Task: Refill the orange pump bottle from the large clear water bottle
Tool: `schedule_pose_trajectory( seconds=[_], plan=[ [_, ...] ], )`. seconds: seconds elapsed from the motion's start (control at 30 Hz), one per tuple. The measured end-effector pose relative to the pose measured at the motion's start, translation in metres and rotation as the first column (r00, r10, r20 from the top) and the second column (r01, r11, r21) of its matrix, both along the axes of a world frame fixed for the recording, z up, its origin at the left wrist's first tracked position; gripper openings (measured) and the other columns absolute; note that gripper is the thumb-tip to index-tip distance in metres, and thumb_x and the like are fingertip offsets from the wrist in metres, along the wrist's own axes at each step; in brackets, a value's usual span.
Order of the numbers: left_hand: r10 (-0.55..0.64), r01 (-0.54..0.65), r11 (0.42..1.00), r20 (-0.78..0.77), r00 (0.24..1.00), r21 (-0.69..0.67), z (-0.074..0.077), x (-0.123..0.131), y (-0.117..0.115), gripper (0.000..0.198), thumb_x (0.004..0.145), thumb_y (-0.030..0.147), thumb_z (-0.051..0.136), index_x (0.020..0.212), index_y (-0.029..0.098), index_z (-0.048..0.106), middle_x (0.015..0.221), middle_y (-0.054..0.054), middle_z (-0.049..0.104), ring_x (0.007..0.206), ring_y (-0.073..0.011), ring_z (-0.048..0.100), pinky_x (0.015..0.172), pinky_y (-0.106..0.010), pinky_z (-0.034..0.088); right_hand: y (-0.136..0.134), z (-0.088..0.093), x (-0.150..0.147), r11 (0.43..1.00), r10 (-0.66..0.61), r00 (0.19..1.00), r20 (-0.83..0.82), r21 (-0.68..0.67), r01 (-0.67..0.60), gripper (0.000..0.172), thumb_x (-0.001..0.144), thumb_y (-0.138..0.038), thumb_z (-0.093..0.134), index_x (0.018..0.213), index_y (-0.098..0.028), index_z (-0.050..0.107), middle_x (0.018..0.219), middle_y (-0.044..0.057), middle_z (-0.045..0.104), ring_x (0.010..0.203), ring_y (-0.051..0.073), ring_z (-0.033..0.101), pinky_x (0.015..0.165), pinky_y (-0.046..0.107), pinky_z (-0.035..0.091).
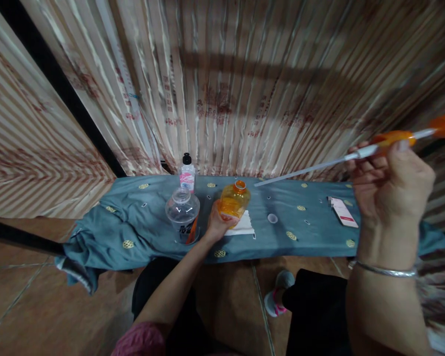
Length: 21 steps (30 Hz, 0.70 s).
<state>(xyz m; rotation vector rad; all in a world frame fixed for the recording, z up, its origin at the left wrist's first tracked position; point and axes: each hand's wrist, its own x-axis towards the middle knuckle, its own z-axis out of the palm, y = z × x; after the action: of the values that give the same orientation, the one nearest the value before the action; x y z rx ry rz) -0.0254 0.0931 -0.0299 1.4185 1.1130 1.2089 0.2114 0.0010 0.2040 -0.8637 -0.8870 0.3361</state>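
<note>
Over a patterned teal cloth [319, 242], the left hand [215, 225] grips an amber bottle [236, 200] and the right hand [395, 180] holds up an orange pump dispenser [393, 137].

The left fingers wrap the bottle's lower side, its mouth uncapped, beside a white folded tissue [246, 225]; whether its base touches the tissue cannot be told. Right thumb and fingers pinch the pump, whose translucent dip tube [300, 173] slants down toward the bottle, its tip apart from the mouth. Nearby stand a clear wide-shouldered bottle [181, 212] and a black-capped squeeze bottle [187, 177]; a small clear round cap [272, 218] and a smartphone [343, 213] lie on the other side.
</note>
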Motion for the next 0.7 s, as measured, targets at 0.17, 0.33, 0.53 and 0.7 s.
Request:
schedule_pose_trajectory(
  seconds=[0.17, 0.33, 0.53, 0.7],
  plan=[
    [-0.003, 0.003, 1.0, -0.014, 1.0, 0.03, -0.005, -0.001, 0.004, 0.065, 0.049, 0.018, 0.09, 0.106, 0.02, 0.058, 0.107, -0.004, 0.069, 0.101, -0.0226, 0.067, 0.094, -0.04, 0.053, -0.032, -0.045, 0.04, 0.985, -0.054, 0.97, -0.238, -0.174, 0.013, 0.021, 0.095, -0.037, 0.064, 0.097, -0.016, 0.066, 0.096, 0.002, 0.068, 0.086, 0.015, 0.067, 0.078, 0.035, 0.056],
    [0.002, 0.0, 0.999, -0.034, 0.999, 0.049, -0.009, -0.001, 0.006, 0.067, 0.05, 0.021, 0.092, 0.108, 0.021, 0.058, 0.107, -0.004, 0.07, 0.106, -0.0231, 0.067, 0.096, -0.039, 0.052, -0.049, -0.142, 0.049, 0.839, -0.081, 0.928, -0.363, -0.527, -0.132, 0.032, 0.095, -0.041, 0.063, 0.117, -0.017, 0.063, 0.114, 0.006, 0.066, 0.093, 0.018, 0.067, 0.08, 0.038, 0.057],
    [0.016, -0.014, 0.999, -0.081, 0.997, 0.031, -0.005, 0.0, 0.005, 0.067, 0.05, 0.024, 0.092, 0.107, 0.021, 0.057, 0.107, -0.005, 0.071, 0.103, -0.0236, 0.068, 0.094, -0.039, 0.053, -0.033, -0.229, 0.041, 0.568, -0.074, 0.944, -0.323, -0.791, -0.226, 0.035, 0.095, -0.039, 0.063, 0.124, -0.019, 0.061, 0.122, 0.008, 0.065, 0.099, 0.02, 0.067, 0.083, 0.041, 0.057],
    [0.029, -0.027, 0.999, -0.1, 0.995, 0.017, -0.003, 0.0, 0.005, 0.069, 0.049, 0.025, 0.092, 0.109, 0.021, 0.057, 0.109, -0.005, 0.071, 0.102, -0.023, 0.069, 0.093, -0.038, 0.054, -0.001, -0.251, 0.051, 0.357, -0.046, 0.991, -0.122, -0.929, -0.098, 0.038, 0.095, -0.039, 0.064, 0.126, -0.019, 0.06, 0.125, 0.009, 0.064, 0.102, 0.021, 0.066, 0.086, 0.042, 0.057]
  ],
)
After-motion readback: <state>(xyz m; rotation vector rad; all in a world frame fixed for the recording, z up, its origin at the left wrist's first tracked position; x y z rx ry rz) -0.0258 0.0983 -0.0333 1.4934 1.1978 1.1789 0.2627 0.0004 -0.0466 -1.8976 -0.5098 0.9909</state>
